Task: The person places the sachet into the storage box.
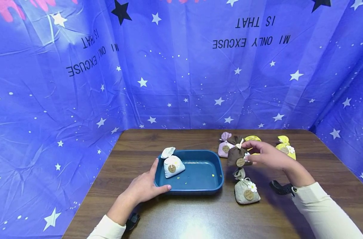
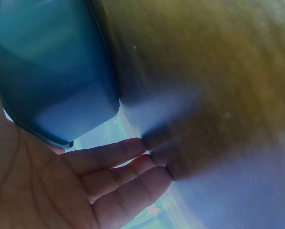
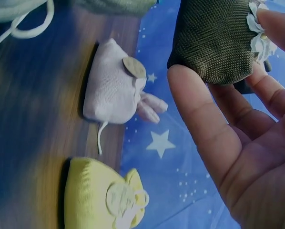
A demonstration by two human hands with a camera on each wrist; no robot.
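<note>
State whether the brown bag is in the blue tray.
Out: the right hand holds the brown bag beside the blue tray.

Both hands (image 1: pixel 142 187) (image 1: pixel 268 156) are bare, with slender fingers and, in the wrist views, finely creased palms. The left sleeve (image 1: pixel 106 229) is long, plain and off-white, ending in a snug cuff just short of the wrist. The right sleeve (image 1: pixel 326 210) matches in colour, with soft wrinkles in its cloth. A black wristband (image 1: pixel 132 221) shows beneath the left wrist, and a black strap (image 1: pixel 280 188) beneath the right.
</note>
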